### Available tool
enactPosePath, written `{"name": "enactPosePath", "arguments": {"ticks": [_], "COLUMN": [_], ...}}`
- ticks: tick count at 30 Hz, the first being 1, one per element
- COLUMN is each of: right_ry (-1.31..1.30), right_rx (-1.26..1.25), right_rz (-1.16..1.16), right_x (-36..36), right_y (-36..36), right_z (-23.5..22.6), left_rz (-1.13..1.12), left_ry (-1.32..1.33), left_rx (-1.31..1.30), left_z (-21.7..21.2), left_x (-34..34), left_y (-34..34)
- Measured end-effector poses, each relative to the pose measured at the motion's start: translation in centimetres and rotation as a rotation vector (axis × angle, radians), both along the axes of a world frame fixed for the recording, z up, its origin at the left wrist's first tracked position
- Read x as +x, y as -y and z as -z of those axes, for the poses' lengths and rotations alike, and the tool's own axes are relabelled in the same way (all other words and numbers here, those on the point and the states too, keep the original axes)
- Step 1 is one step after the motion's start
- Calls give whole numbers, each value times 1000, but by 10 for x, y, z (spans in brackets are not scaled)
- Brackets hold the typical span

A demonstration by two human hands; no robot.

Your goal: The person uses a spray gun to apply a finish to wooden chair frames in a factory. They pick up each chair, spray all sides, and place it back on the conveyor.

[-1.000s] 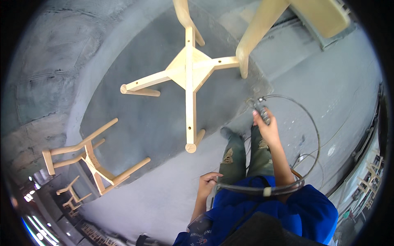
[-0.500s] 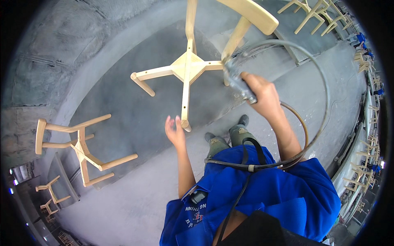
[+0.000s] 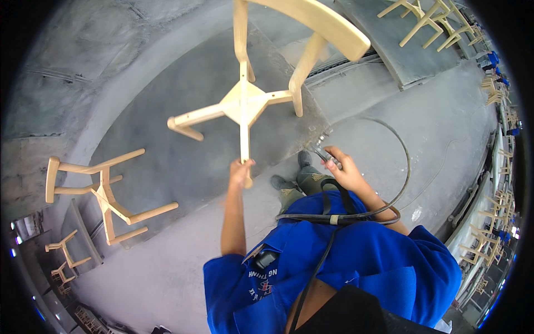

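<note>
A pale wooden chair frame (image 3: 243,106) with a curved backrest and crossed seat rails is in front of me. My left hand (image 3: 241,171) is closed round the near end of one of its rails. Off to the right of the frame, my right hand (image 3: 344,168) grips a metal spray gun (image 3: 325,155) whose head points away from me, apart from the wood. A dark hose (image 3: 408,161) loops out to the right of the gun and comes back to my waist.
A second wooden chair frame (image 3: 105,195) is at the left, with smaller ones (image 3: 69,250) beyond it. More chair frames (image 3: 425,22) stand at the far right on a dark grey panel (image 3: 389,50). People in blue and rows of chairs line the right edge.
My left hand has reached up and closed on the chair frame's rail. The spray gun has come down and back toward my body, away from the frame. The mist has thinned.
</note>
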State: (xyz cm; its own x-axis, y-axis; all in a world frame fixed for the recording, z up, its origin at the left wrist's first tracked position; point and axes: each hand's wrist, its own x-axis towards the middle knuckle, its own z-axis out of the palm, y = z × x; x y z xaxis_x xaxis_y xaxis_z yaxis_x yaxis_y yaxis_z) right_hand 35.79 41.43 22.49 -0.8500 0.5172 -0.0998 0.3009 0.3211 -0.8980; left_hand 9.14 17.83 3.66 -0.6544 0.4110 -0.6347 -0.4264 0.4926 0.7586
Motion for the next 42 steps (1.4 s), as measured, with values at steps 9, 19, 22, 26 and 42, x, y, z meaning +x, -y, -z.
{"name": "enactPosePath", "arguments": {"ticks": [9,19,22,26,42], "right_ry": [-34,-404,-621,-758,-633], "right_rx": [-341,-465,-587,-912,-1053], "right_rz": [146,215,178,126,256], "right_x": [21,-71,-112,-157,-201], "right_y": [-53,-148,-172,-189,-44], "right_z": [25,-47,-76,-83,-65], "left_rz": [-534,-616,-490,-307,235], "left_ry": [120,220,201,-296,-855], "left_rx": [132,297,354,329,-245], "left_z": [2,-12,-31,-58,-59], "left_x": [170,115,97,92,24], "left_y": [-9,-203,-218,-166,17]}}
